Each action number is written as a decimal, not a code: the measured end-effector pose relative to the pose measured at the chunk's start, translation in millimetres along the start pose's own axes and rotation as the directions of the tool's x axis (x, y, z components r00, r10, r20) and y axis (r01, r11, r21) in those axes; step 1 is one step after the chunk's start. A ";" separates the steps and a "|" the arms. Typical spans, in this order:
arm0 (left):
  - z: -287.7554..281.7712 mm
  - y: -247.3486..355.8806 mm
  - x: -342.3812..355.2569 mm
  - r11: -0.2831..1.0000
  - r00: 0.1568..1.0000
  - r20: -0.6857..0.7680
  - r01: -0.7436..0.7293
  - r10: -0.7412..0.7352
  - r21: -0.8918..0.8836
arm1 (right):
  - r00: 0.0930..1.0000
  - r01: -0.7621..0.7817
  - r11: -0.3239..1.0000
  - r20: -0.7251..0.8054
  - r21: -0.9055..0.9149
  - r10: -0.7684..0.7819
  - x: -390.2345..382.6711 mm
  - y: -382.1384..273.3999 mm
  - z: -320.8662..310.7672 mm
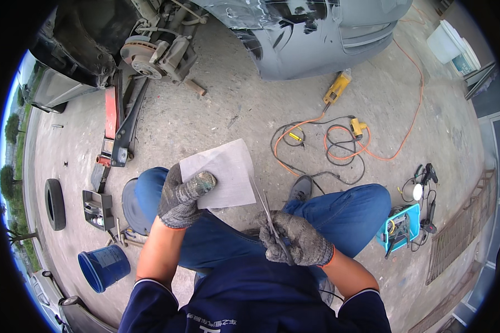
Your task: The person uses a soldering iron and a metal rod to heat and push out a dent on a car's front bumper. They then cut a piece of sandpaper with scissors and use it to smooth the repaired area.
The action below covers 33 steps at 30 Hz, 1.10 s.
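Note:
My left hand point(182, 198), in a grey work glove, is closed on a pale sheet point(230, 175) with a fine, mesh-like surface. The thumb lies over the sheet, and its fingers are mostly hidden behind it. Layers overlap along the upper part, as if folded. In my right hand point(301, 240), also gloved, is a pair of scissors point(269, 217). Their blades stand slightly apart and point up beside the sheet's right edge; I cannot tell whether they touch it. Both hands are over my lap, above my blue trousers.
Ahead are an exposed brake disc point(144, 58), a floor jack point(114, 119) and a grey bumper point(311, 41). A yellow power tool point(338, 87) and coiled cables point(347, 150) lie on the concrete. A turquoise tool basket point(406, 225) stands right, a blue bucket point(103, 266) left.

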<state>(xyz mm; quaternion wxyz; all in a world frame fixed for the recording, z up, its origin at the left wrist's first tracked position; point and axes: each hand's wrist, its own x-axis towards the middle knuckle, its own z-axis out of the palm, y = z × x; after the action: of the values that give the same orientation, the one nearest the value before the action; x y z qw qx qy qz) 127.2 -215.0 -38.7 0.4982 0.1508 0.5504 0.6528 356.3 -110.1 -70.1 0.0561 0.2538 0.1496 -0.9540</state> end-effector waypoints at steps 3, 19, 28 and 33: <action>-11.5 14.3 11.3 0.989 0.984 0.134 0.105 -0.118 0.101 | 0.925 0.371 0.602 0.223 -0.707 -0.308 -11.0 -17.7 -8.4; -27.4 -15.5 49.3 0.879 0.975 0.042 0.213 -0.216 -0.427 | 0.962 0.254 0.939 0.156 -0.232 -0.222 1.0 -16.6 -13.2; 29.8 -62.8 -1.6 0.982 1.000 0.019 -0.012 0.008 0.189 | 0.831 0.442 0.480 0.145 -0.758 -0.537 12.4 -6.7 8.0; 36.0 -40.6 -1.8 0.984 0.997 -0.019 0.076 -0.074 0.160 | 0.838 0.451 0.487 0.167 -0.747 -0.519 12.1 -8.0 8.3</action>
<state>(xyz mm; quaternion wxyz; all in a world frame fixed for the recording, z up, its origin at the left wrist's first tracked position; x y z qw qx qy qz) 174.5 -200.1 -60.8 0.5051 0.1652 0.6098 0.5880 340.5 -105.4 -67.2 -0.1197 0.1914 0.6039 -0.7644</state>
